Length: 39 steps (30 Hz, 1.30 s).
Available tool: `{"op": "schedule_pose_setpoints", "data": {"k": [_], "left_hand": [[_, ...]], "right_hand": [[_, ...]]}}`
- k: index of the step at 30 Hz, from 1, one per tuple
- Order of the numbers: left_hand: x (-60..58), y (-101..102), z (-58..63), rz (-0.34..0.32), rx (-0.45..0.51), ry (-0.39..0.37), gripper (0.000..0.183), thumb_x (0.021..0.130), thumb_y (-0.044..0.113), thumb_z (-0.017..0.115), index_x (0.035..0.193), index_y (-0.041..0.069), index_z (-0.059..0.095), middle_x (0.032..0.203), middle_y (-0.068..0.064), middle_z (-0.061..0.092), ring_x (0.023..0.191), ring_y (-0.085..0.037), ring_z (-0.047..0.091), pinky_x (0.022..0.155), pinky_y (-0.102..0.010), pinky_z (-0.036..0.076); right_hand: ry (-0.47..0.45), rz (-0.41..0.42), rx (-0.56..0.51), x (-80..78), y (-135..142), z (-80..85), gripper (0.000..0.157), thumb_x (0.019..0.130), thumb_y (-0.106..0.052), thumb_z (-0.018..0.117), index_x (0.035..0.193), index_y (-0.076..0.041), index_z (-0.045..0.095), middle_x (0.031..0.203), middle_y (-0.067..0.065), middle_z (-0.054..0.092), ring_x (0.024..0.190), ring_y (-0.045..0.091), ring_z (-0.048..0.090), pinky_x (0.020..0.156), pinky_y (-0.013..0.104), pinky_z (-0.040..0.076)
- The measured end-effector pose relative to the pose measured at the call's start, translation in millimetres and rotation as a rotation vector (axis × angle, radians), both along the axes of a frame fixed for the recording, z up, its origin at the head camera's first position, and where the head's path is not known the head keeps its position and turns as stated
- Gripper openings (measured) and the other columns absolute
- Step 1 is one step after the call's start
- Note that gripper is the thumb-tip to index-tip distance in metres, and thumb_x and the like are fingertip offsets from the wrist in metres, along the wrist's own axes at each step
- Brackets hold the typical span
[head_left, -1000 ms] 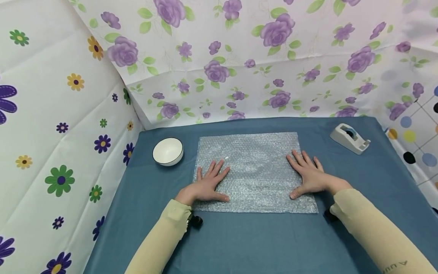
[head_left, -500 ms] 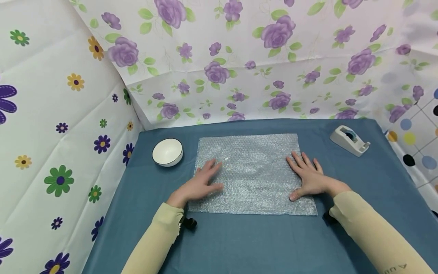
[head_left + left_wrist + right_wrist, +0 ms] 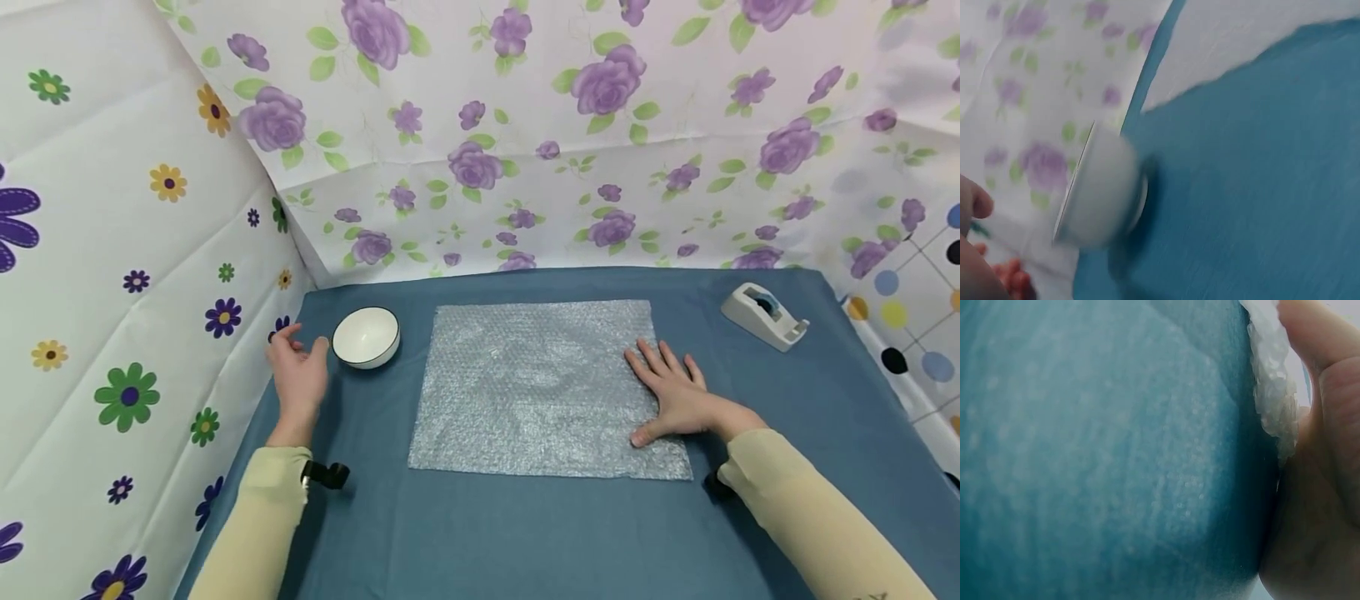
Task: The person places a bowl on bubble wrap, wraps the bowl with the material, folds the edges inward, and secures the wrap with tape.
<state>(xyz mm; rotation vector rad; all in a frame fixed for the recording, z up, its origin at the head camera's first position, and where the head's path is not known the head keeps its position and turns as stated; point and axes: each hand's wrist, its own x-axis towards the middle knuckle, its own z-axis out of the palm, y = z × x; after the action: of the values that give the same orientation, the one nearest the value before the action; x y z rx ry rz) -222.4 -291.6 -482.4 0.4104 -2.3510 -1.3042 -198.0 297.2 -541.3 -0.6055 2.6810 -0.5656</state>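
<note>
A sheet of clear bubble wrap (image 3: 525, 392) lies flat on the table. My right hand (image 3: 678, 402) rests on its right side with fingers spread; in the right wrist view the palm (image 3: 1316, 487) sits against the table beside the wrap's edge (image 3: 1272, 381). To the left of the sheet stands a white bowl (image 3: 366, 337) with a thin dark rim. Just left of that bowl is my left hand (image 3: 298, 379), its fingers loosely bent and holding nothing, the thumb close to the rim. The left wrist view has the bowl (image 3: 1100, 187) blurred, with a gap between it and the thumb.
A white tape dispenser (image 3: 763, 317) with a roll of tape stands at the back right of the table. Blue cloth (image 3: 555, 533) covers the tabletop. Flower-printed sheets (image 3: 480, 108) hang behind and to the left.
My left hand has lifted off the bubble wrap and moved left to the far side of the bowl. The right hand has stayed on the sheet.
</note>
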Motion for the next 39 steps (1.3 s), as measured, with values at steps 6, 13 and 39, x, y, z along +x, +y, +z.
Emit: {"op": "schedule_pose_setpoints", "data": {"k": [6, 13, 39], "left_hand": [[-7.7, -27, 0.7, -0.195, 0.052, -0.376, 0.078, 0.113, 0.047, 0.047, 0.170, 0.005, 0.014, 0.109, -0.014, 0.057, 0.080, -0.023, 0.057, 0.070, -0.038, 0.047], [-14.8, -36, -6.3, -0.364, 0.270, -0.560, 0.082, 0.114, 0.048, 0.047, 0.172, 0.006, 0.008, 0.100, -0.005, 0.067, 0.067, -0.011, 0.062, 0.060, -0.030, 0.049], [-18.6, -29, -21.1, -0.413, 0.332, -0.531, 0.056, 0.116, 0.041, 0.045, 0.157, 0.004, 0.039, 0.107, -0.006, 0.074, 0.073, -0.011, 0.068, 0.063, -0.027, 0.052]], "right_hand": [[0.002, -0.002, -0.010, -1.2, 0, 3.4, 0.148, 0.070, -0.080, 0.085, 0.174, -0.012, 0.005, 0.178, 0.019, -0.013, 0.159, 0.051, -0.018, 0.117, 0.077, -0.016], [0.000, -0.006, -0.022, -1.9, -3, 5.0, 0.148, 0.069, -0.080, 0.085, 0.174, -0.012, 0.006, 0.178, 0.019, -0.013, 0.159, 0.052, -0.018, 0.117, 0.077, -0.016], [0.018, 0.000, 0.003, 0.5, 0, 0.0, 0.148, 0.070, -0.078, 0.086, 0.174, -0.011, 0.006, 0.178, 0.021, -0.010, 0.159, 0.054, -0.015, 0.117, 0.079, -0.013]]}}
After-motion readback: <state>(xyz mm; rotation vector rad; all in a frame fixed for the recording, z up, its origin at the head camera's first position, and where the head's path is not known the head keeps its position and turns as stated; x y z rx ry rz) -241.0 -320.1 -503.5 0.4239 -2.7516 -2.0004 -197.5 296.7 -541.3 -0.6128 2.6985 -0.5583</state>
